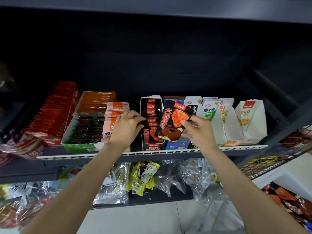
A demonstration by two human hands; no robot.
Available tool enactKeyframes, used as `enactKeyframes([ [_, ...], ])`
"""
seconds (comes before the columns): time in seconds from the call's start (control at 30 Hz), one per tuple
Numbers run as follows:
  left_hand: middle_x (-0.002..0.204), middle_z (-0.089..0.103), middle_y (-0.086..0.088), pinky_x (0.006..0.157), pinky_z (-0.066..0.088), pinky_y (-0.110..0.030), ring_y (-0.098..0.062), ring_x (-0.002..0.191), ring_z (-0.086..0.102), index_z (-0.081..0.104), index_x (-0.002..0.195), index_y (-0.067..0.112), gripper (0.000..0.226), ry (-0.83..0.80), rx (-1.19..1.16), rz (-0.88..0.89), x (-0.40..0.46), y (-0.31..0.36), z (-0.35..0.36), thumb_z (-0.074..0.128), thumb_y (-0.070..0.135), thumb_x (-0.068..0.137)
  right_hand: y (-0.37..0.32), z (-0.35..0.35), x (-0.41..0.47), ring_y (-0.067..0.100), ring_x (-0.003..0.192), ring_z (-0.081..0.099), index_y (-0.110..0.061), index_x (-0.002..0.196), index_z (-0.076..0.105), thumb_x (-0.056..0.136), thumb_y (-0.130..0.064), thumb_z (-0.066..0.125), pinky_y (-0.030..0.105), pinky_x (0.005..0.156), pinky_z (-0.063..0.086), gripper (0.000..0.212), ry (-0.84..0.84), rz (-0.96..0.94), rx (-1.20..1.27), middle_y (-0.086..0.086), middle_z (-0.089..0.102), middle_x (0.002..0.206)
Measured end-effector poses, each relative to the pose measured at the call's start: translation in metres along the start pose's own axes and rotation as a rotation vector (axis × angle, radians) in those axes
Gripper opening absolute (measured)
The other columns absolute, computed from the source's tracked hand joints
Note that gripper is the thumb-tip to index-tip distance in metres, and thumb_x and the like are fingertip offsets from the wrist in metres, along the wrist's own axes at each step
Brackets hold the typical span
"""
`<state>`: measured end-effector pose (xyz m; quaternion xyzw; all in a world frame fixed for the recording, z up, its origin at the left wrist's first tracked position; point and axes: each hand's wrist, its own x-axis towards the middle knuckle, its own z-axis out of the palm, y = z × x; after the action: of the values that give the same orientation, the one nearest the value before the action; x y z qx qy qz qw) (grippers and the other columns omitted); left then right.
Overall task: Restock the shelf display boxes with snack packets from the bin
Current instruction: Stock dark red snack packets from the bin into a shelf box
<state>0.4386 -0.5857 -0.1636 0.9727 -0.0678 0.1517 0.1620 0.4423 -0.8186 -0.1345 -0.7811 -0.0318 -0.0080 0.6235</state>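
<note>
A black display box (pixel 148 146) with red lettering stands on the shelf (pixel 152 154) at the centre, holding several black snack packets (pixel 152 114) in a row. My left hand (pixel 125 127) touches the box's left wall and the packets near its front, fingers curled at the tips. My right hand (pixel 199 130) pinches one black and red snack packet (pixel 173 122) by its right edge, tilted, just to the right of the box and above a blue box (pixel 177 144).
Left of the black box stand pink packets (pixel 116 114), a green box of dark packets (pixel 86 127) and red packets (pixel 55 112). White boxes (pixel 249 120) stand to the right. Bagged snacks (pixel 145 176) hang below the shelf. A wire rack (pixel 270 164) is at the right.
</note>
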Motion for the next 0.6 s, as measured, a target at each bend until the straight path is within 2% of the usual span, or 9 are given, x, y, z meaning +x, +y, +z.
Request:
enactKeyframes([
  [0.07,0.117,0.058,-0.002,0.095,0.044,-0.031,-0.014,0.108,0.051,0.060,0.123,0.019,0.031,-0.027,-0.232,-0.060,0.001,0.001,-0.008,0.057,0.015,0.092,0.001,0.013,0.005,0.011,0.081,0.064,-0.005,0.099,0.067,0.090,-0.008,0.059,0.011,0.061,0.051,0.012,-0.021,-0.068,-0.053,0.011,0.067,0.094],
  [0.13,0.110,0.058,0.002,0.084,0.048,-0.017,0.000,0.091,0.053,0.059,0.123,0.018,0.038,-0.001,-0.456,-0.129,-0.001,0.004,-0.016,0.049,-0.001,0.092,0.004,0.025,0.010,0.012,0.075,0.062,0.000,0.092,0.068,0.090,-0.009,0.060,0.009,0.061,0.047,0.013,-0.041,-0.113,-0.121,0.013,0.068,0.090],
  [0.23,0.108,0.058,0.010,0.083,0.041,-0.002,0.008,0.097,0.054,0.056,0.124,0.021,0.051,0.024,-0.651,-0.174,-0.005,0.009,-0.025,0.040,-0.013,0.088,0.015,0.038,0.019,0.021,0.080,0.063,0.000,0.085,0.068,0.089,-0.015,0.061,0.032,0.073,0.053,0.017,-0.068,-0.115,-0.178,0.014,0.068,0.086],
  [0.3,0.105,0.058,0.016,0.085,0.042,-0.004,0.007,0.099,0.055,0.055,0.123,0.024,0.046,0.037,-0.708,-0.156,-0.006,0.012,-0.027,0.047,-0.006,0.090,0.019,0.044,0.023,0.028,0.085,0.065,-0.001,0.083,0.067,0.089,-0.020,0.062,0.049,0.077,0.055,0.020,-0.073,-0.120,-0.194,0.013,0.068,0.085],
  [0.33,0.104,0.058,0.018,0.085,0.043,-0.006,0.006,0.098,0.056,0.056,0.121,0.025,0.042,0.055,-0.720,-0.147,-0.005,0.012,-0.028,0.051,-0.002,0.090,0.019,0.046,0.024,0.028,0.086,0.065,0.000,0.084,0.067,0.089,-0.019,0.062,0.051,0.077,0.055,0.021,-0.077,-0.126,-0.196,0.013,0.068,0.085],
  [0.47,0.100,0.063,0.010,0.083,0.046,-0.010,0.002,0.092,0.060,0.063,0.107,0.026,0.030,0.171,-0.723,-0.111,-0.005,0.013,-0.028,0.054,0.002,0.090,0.021,0.051,0.022,0.026,0.082,0.067,0.000,0.086,0.070,0.088,-0.016,0.063,0.043,0.075,0.057,0.018,-0.032,-0.149,-0.218,0.010,0.068,0.084],
  [0.53,0.097,0.062,0.009,0.079,0.046,-0.008,0.003,0.089,0.060,0.064,0.106,0.023,0.032,0.156,-0.728,-0.094,-0.008,0.014,-0.029,0.055,-0.001,0.087,0.027,0.051,0.020,0.025,0.074,0.063,0.000,0.081,0.070,0.087,-0.015,0.064,0.026,0.072,0.053,0.017,-0.011,-0.186,-0.296,0.007,0.065,0.078],
  [0.57,0.096,0.062,0.009,0.078,0.046,-0.007,0.003,0.088,0.060,0.065,0.107,0.021,0.030,0.133,-0.700,-0.077,-0.009,0.014,-0.029,0.057,0.000,0.087,0.030,0.050,0.018,0.023,0.070,0.059,0.001,0.079,0.070,0.087,-0.014,0.065,0.013,0.067,0.046,0.018,-0.013,-0.205,-0.352,0.005,0.062,0.075],
  [0.6,0.096,0.062,0.009,0.079,0.047,-0.008,0.002,0.087,0.060,0.065,0.108,0.020,0.028,0.109,-0.650,-0.050,-0.009,0.013,-0.028,0.060,0.003,0.087,0.033,0.050,0.017,0.020,0.068,0.056,0.002,0.079,0.070,0.086,-0.014,0.066,0.007,0.062,0.040,0.018,-0.017,-0.224,-0.405,0.004,0.060,0.074],
])
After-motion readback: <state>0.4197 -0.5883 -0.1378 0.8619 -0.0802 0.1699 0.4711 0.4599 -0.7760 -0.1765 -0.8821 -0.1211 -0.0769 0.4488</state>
